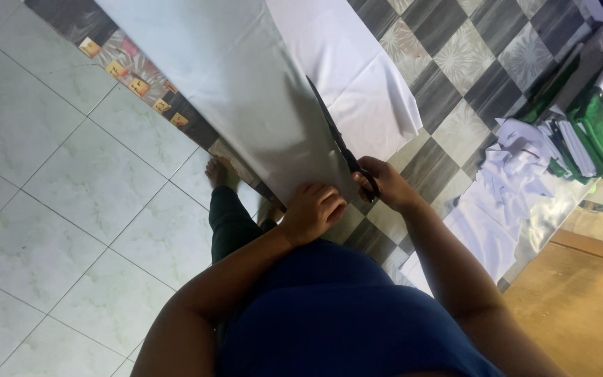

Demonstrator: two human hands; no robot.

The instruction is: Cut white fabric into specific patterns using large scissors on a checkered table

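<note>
Two broad surfaces fill my view: the pale tiled floor [50, 174] on the left and the tabletop [455, 63] with its grey checkered cover on the right. I see open floor all along the table's near edge, where a long sheet of white fabric [232, 84] overhangs and droops toward the tiles. More white cloth lies flat beside it, and a heap of white and green cut pieces [560, 139] crowds the far right edge. My left hand [312, 211] lies palm down, fingers curled, pressing the fabric's near end. My right hand [385, 183] is closed through the handles of black scissors [336, 136], blades lying along the sheet's edge, both forearms angled inward.
</note>
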